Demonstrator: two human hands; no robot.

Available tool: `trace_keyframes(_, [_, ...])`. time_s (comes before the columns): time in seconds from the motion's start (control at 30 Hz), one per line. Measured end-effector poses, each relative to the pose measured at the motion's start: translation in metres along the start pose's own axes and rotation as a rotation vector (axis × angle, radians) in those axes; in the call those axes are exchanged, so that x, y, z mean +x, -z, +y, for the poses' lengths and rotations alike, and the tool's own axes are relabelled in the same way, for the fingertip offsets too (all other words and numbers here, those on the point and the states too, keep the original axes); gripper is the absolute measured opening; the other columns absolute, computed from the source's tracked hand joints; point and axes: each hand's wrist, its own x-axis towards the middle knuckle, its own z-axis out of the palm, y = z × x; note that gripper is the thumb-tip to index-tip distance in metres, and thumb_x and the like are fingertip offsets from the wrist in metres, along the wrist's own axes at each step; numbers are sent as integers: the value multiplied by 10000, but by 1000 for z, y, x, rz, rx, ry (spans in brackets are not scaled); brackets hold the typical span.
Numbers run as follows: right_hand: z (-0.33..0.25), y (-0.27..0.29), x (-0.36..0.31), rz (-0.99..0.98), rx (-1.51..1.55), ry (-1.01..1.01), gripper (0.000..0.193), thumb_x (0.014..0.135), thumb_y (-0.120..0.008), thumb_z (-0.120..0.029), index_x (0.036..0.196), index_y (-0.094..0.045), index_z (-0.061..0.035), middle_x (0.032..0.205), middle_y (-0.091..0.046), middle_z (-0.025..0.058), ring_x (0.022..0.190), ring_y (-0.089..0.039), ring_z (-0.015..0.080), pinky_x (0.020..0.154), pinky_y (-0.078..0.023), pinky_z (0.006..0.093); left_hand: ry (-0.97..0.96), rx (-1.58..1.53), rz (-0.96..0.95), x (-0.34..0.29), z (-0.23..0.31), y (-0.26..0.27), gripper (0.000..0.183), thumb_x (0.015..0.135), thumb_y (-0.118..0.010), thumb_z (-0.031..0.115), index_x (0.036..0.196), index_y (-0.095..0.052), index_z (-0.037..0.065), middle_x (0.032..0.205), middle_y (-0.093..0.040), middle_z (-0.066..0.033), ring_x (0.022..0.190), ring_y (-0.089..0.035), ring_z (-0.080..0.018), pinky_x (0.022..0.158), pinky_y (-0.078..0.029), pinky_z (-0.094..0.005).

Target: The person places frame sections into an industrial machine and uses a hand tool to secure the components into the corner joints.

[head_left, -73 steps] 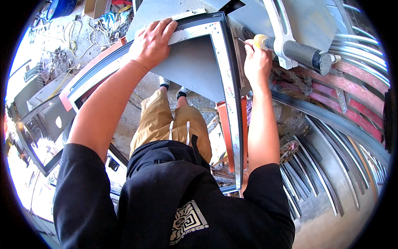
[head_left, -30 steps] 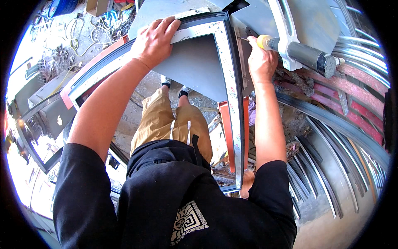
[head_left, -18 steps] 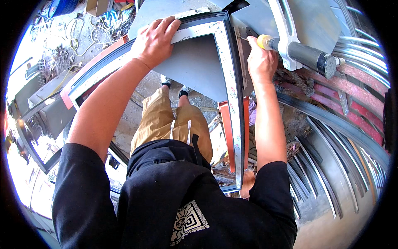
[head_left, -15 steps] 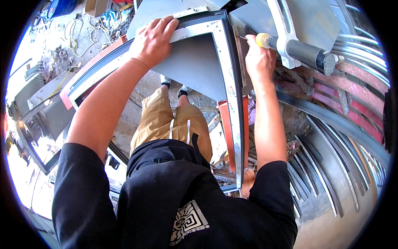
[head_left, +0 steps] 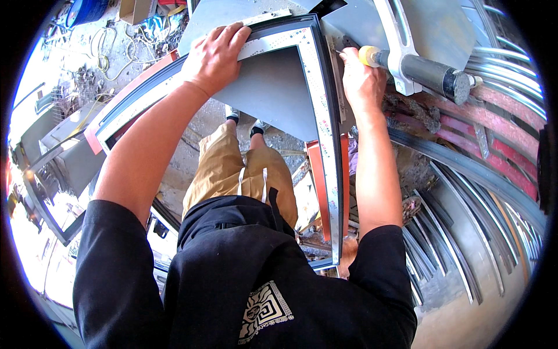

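- Workshop, looks like metal frame fabrication.
- Station: grey metal plates (head_left: 226,10), pale slotted bracket (head_left: 403,63) carrying a dark cylinder (head_left: 430,75).
- Cornered frame (head_left: 322,128) made of profile with a white printed face, held over the plates.
- Right side: bright metal lengths (head_left: 503,68), red-pink beams (head_left: 511,104), long thin profiles (head_left: 458,224) side by side lower down.
- Grey floor (head_left: 119,41), debris-strewn: loose cord (head_left: 104,63), blue drum (head_left: 87,10), cardboard box (head_left: 135,10).

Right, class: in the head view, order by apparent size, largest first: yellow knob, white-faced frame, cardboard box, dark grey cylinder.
1. White-faced frame
2. Dark grey cylinder
3. Cardboard box, visible part
4. Yellow knob
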Motion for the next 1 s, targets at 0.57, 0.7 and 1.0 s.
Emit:
trace_keyframes(0.57, [-13,-22,-7,267,5,-80,244,1113,-717,-349,1099,-841,-140,969,-835,164,945,-793,429,872,-589,555,15,34,-4,0,2,-3,819,847,-891,45,1596,-585,167,1616,-649,-62,1456,-660,-334,1180,-610,-489])
trace_keyframes(0.7, [-23,-20,-8,227,12,-128,173,1043,-795,-223,1057,-879,-74,1047,-862,149,1003,-802,391,922,-596,535,12,25,-5,-1,0,-3,821,854,-910,64,1599,-583,170,1619,-646,-62,1460,-658,-333,1179,-611,-486])
trace_keyframes(1.0, [-24,-21,-7,183,6,-205,255,1111,-712,-315,1133,-869,-116,1024,-850,191,987,-808,427,925,-597,532,18,29,-12,-2,0,-1,797,866,-909,67,1591,-591,160,1618,-651,-65,1454,-665,-330,1177,-608,-480])
